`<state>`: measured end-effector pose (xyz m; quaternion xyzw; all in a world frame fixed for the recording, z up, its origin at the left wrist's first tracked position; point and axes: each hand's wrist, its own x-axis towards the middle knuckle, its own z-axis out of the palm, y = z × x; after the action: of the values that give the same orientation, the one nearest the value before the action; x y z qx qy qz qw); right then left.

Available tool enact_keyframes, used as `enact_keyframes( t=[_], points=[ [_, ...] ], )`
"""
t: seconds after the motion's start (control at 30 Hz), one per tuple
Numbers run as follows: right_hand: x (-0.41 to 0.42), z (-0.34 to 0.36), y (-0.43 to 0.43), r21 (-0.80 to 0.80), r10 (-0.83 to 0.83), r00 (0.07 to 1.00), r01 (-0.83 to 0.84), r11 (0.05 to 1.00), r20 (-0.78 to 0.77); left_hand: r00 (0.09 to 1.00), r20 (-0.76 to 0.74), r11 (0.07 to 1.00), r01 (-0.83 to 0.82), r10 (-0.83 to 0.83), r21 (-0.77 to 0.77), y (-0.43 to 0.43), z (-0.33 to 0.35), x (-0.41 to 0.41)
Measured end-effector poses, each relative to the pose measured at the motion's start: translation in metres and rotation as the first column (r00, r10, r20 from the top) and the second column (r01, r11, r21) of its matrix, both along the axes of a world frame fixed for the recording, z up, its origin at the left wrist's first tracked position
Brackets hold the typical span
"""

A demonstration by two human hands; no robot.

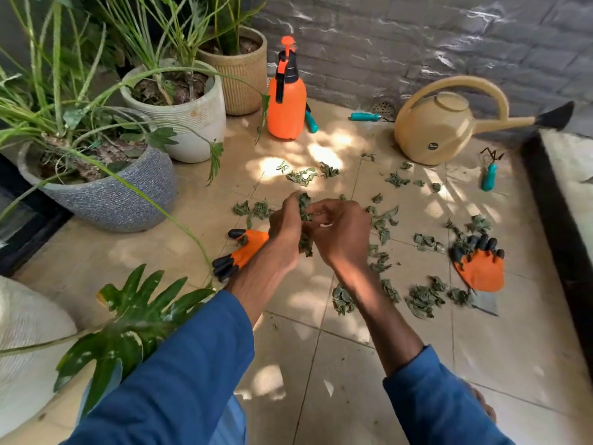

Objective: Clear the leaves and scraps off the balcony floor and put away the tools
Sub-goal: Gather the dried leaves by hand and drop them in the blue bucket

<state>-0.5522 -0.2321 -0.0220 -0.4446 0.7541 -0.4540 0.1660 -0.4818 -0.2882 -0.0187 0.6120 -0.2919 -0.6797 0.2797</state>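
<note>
Tiled balcony floor [353, 364] filled most of the frame, patched with sun.

Three planted pots stood at the upper left: a grey woven pot [109, 194] nearest, a white pot [192, 123] behind it, and a tan ribbed pot [244, 75] furthest back.

Beige watering can [430, 130] sat upright at the upper right by the brick wall, spout pointing right. Orange sprayer [286, 104] stood upright at top centre, just beside the tan pot.

Left hand [285, 226] and right hand [340, 232] met at centre frame, above the floor. Fingers of both were curled around a bunch of leaves [304, 207], which was squeezed between them.

One orange glove [245, 252] lay flat just left of the hands. A second orange glove [481, 268] lay at the right edge, partly over a metal blade [484, 303].

Scattered leaves [423, 300] lay across the tiles from centre to right, thickest at the lower right.

Three teal-handled tools were on the floor: one [311, 122] touching the sprayer's base, one [364, 116] between sprayer and can, and one [488, 176] below the spout.
</note>
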Motion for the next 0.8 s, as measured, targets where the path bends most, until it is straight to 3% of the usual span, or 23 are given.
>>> enact_keyframes(
  t=[0.23,0.4,0.57,0.7,0.8],
  points=[
    [0.008,0.000,-0.009,-0.020,-0.028,0.989,0.025,0.999,-0.148,0.979,-0.203,0.993,0.037,-0.014,0.109,-0.004,-0.011,-0.003],
    [0.016,0.008,-0.007,-0.037,-0.019,0.995,0.015,0.999,-0.093,0.959,-0.282,0.998,-0.003,0.022,0.066,-0.002,-0.011,-0.009],
    [0.012,0.014,0.003,-0.026,0.122,0.992,-0.121,0.992,0.044,0.991,-0.091,0.995,-0.098,0.097,-0.013,-0.009,-0.013,-0.010],
    [-0.006,0.004,0.003,-0.069,0.098,0.994,-0.094,0.993,0.050,0.993,0.115,0.985,-0.005,0.025,-0.171,-0.003,-0.013,-0.014],
    [-0.020,0.001,0.004,-0.016,0.044,0.998,-0.043,0.999,0.034,0.976,0.218,0.961,0.070,-0.010,-0.269,-0.003,-0.013,-0.017]
  ],
)
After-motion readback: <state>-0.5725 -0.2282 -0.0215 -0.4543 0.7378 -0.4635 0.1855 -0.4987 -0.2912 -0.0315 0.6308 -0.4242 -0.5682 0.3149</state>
